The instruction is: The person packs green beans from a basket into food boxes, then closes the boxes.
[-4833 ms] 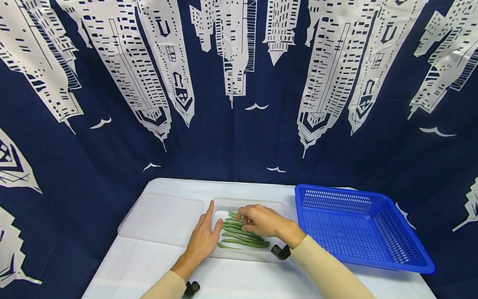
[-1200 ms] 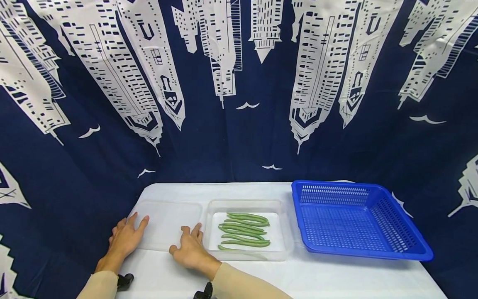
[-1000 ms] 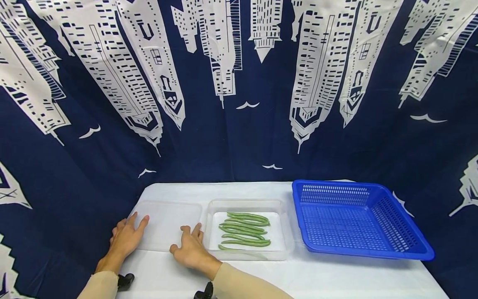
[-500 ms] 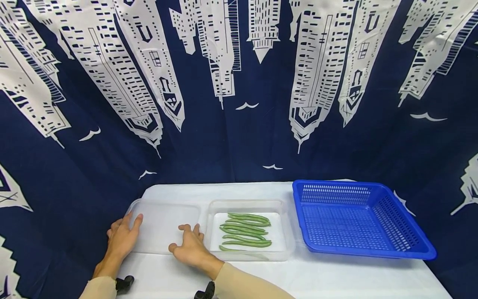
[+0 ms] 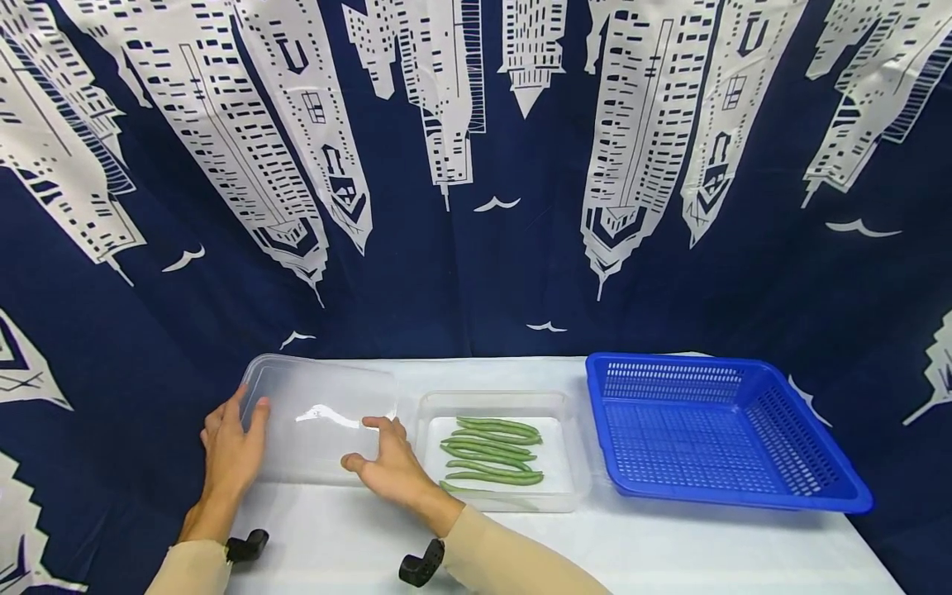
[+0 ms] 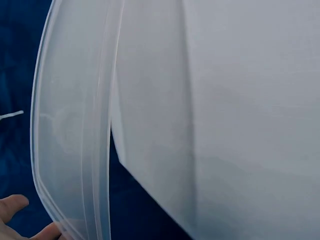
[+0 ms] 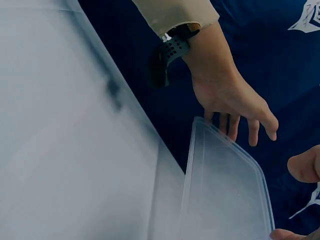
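Observation:
A clear plastic lid (image 5: 312, 450) is raised at the left of the table, its far side tilted up. My left hand (image 5: 232, 450) holds it by the left edge and my right hand (image 5: 397, 471) by the right edge. In the left wrist view the lid (image 6: 70, 125) stands off the white cloth, with left fingertips at its lower corner. The right wrist view shows the left hand (image 7: 225, 95) with fingers behind the lid's (image 7: 225, 200) far edge. Right of the lid, a clear plastic container (image 5: 578, 479) has several green beans (image 5: 494, 477) laid in rows.
A blue perforated basket (image 5: 744, 502) stands right of the container, near the table's right edge. White cloth covers the table (image 5: 327, 545). Behind it hangs a navy curtain (image 5: 446, 306) with white building prints.
Earlier, both hands were at the container of beans. They then moved left to the lid lying flat. Over the last half second the lid has come up off the table and tilted.

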Demonstrator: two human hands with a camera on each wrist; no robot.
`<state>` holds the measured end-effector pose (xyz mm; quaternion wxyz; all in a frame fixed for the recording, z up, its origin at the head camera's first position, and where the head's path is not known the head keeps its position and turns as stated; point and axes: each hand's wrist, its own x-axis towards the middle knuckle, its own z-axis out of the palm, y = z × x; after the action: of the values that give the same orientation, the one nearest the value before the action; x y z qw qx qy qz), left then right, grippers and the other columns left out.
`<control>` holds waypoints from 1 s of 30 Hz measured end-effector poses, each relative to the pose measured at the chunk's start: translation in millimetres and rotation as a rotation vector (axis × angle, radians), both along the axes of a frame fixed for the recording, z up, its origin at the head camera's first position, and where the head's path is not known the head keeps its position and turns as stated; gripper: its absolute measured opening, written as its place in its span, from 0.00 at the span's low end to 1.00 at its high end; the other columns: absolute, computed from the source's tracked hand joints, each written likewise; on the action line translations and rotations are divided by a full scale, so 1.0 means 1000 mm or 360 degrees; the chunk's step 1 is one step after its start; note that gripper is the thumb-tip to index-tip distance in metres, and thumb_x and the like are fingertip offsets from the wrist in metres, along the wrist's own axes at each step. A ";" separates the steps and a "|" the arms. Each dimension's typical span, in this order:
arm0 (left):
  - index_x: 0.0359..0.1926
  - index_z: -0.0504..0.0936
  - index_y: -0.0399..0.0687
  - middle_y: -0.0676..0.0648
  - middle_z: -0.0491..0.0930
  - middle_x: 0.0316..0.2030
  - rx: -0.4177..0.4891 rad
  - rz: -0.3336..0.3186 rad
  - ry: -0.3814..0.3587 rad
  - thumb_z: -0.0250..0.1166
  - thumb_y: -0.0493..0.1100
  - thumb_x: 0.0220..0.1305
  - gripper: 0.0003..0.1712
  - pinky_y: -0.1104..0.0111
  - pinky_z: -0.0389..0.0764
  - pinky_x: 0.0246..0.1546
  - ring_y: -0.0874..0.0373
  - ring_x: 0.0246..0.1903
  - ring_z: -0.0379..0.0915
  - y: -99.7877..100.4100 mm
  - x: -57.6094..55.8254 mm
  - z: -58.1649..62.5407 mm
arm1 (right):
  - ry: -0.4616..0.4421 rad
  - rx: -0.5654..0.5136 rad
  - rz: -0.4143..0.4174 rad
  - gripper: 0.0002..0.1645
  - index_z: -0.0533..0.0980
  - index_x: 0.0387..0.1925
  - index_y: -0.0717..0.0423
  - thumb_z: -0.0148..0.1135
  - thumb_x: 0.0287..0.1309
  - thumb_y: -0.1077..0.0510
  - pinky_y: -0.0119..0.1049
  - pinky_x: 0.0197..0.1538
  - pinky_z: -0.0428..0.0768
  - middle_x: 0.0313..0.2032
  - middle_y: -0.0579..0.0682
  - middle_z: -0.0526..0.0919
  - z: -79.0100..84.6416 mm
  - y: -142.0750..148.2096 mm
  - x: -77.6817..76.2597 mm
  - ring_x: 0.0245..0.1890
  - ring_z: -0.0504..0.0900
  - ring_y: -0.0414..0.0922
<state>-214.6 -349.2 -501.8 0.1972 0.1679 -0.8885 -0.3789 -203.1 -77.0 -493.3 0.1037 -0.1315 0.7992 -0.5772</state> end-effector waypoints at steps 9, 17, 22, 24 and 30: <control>0.94 0.60 0.46 0.20 0.58 0.86 0.0116 0.0071 0.0280 0.57 0.56 0.92 0.41 0.26 0.58 0.85 0.20 0.85 0.53 0.006 0.004 0.024 | 0.0151 -0.0210 0.0037 0.45 0.71 0.85 0.49 0.74 0.72 0.48 0.70 0.90 0.65 0.92 0.64 0.56 0.011 0.018 -0.013 0.93 0.59 0.66; 0.95 0.58 0.48 0.26 0.66 0.81 0.0148 0.0111 0.0460 0.60 0.53 0.91 0.43 0.33 0.68 0.80 0.24 0.80 0.66 0.022 0.006 0.037 | 0.0158 -0.0478 -0.0029 0.57 0.53 0.95 0.50 0.70 0.75 0.50 0.74 0.88 0.68 0.91 0.59 0.57 0.021 0.039 -0.019 0.90 0.61 0.65; 0.96 0.55 0.45 0.30 0.69 0.80 0.0115 0.0048 0.0545 0.61 0.52 0.91 0.45 0.43 0.69 0.74 0.30 0.78 0.69 0.039 0.007 0.049 | 0.0224 -0.0518 -0.0112 0.58 0.49 0.96 0.54 0.68 0.78 0.51 0.76 0.87 0.67 0.89 0.60 0.58 0.031 0.055 -0.025 0.89 0.62 0.65; 0.95 0.56 0.45 0.30 0.70 0.79 0.0095 0.0031 0.0569 0.62 0.52 0.91 0.44 0.54 0.70 0.73 0.32 0.77 0.71 0.045 0.008 0.054 | 0.0250 -0.0522 -0.0155 0.57 0.51 0.96 0.55 0.68 0.77 0.51 0.76 0.86 0.68 0.88 0.61 0.59 0.034 0.061 -0.027 0.88 0.64 0.66; 0.92 0.62 0.40 0.27 0.69 0.74 0.0119 -0.0071 0.0632 0.62 0.51 0.91 0.41 0.94 0.63 0.60 0.32 0.75 0.74 0.063 0.009 0.064 | 0.0311 -0.0522 -0.0314 0.52 0.58 0.95 0.52 0.67 0.78 0.51 0.72 0.83 0.75 0.83 0.62 0.66 0.038 0.082 -0.033 0.84 0.71 0.66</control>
<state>-206.1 -286.4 -437.7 0.3537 0.0773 -0.8210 -0.4415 -235.6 5.0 -455.1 -0.0540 -0.1231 0.7097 -0.6915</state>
